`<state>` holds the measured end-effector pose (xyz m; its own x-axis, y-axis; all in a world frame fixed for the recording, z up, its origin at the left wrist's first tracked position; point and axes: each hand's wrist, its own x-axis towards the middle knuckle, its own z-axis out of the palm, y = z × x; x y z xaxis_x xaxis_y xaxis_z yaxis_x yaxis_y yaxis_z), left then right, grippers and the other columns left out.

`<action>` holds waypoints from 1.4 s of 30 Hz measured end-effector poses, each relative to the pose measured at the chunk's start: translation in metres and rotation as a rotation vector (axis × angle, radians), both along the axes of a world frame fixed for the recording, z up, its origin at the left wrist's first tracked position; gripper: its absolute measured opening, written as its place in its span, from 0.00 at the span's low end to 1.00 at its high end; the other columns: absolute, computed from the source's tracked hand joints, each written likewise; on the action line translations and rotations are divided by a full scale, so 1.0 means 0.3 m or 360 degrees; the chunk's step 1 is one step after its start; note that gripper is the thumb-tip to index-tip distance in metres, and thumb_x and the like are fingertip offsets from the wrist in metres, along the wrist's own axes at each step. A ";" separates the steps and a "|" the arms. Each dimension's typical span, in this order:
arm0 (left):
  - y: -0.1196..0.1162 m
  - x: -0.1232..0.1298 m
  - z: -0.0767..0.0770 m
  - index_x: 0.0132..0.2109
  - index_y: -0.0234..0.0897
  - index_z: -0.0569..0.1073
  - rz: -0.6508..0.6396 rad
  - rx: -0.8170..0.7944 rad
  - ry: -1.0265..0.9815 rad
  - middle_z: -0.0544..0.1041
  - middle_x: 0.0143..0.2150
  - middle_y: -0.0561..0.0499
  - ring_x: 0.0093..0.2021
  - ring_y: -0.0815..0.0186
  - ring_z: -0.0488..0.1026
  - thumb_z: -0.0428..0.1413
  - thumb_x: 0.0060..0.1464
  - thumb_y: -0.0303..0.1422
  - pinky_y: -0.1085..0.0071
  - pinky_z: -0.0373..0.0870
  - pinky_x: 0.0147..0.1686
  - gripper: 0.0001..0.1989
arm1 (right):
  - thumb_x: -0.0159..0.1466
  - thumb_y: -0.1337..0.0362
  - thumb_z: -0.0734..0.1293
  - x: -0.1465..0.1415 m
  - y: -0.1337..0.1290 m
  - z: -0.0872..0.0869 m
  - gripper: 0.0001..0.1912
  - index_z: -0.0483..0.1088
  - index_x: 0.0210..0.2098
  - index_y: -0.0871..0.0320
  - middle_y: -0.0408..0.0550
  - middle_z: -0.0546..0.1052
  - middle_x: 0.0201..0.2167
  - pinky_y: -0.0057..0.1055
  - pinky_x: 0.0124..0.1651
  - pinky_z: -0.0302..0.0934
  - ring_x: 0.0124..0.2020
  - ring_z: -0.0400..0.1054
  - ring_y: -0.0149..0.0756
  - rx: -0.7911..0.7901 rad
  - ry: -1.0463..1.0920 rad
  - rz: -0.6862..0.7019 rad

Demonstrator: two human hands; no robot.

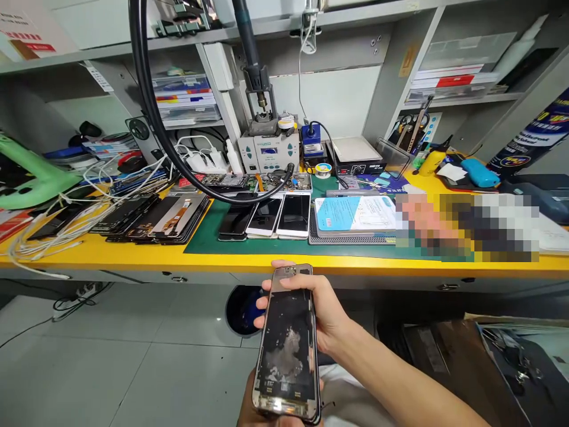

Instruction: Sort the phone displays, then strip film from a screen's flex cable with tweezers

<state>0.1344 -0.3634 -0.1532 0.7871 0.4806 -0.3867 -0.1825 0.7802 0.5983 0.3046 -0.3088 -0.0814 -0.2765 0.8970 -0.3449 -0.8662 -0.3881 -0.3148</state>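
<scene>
An opened smartphone [288, 332] is held upright, tilted, in front of the table's edge. Pale grey flaky residue covers part of its dark inner face, and small gold contacts show near the shiny lower end. Around its upper part wraps my right hand [322, 302], thumb across the face, fingertips showing past the left edge. My left hand [251, 409] grips the lower end from beneath, mostly hidden by the phone. On the green mat [204, 237] beyond lie three phones, a black one [235, 219] and two white-framed ones, the middle [265, 216] and the right [293, 214].
A yellow-edged workbench [146, 254] spans the view. On it are stacked phone screens [178, 219], a hot-air station [269, 151] with a black hose [153, 112], a soldering stand [311, 139], a blue-white booklet [355, 212] and white cables [35, 237]. A round bin [242, 308] stands below.
</scene>
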 end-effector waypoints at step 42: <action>-0.026 0.134 0.352 0.38 0.30 0.82 0.0718 0.0390 0.0067 0.80 0.24 0.45 0.26 0.60 0.76 0.55 0.59 0.40 0.65 0.69 0.32 0.17 | 0.70 0.54 0.64 -0.007 0.059 0.104 0.16 0.69 0.49 0.60 0.49 0.75 0.43 0.41 0.41 0.72 0.39 0.74 0.38 -0.0427 0.0165 0.0190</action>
<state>0.1747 -0.3712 -0.0476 0.4669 0.8491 -0.2470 -0.4405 0.4655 0.7676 0.3024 -0.2910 -0.0502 -0.4206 0.7366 -0.5296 -0.8316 -0.5464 -0.0996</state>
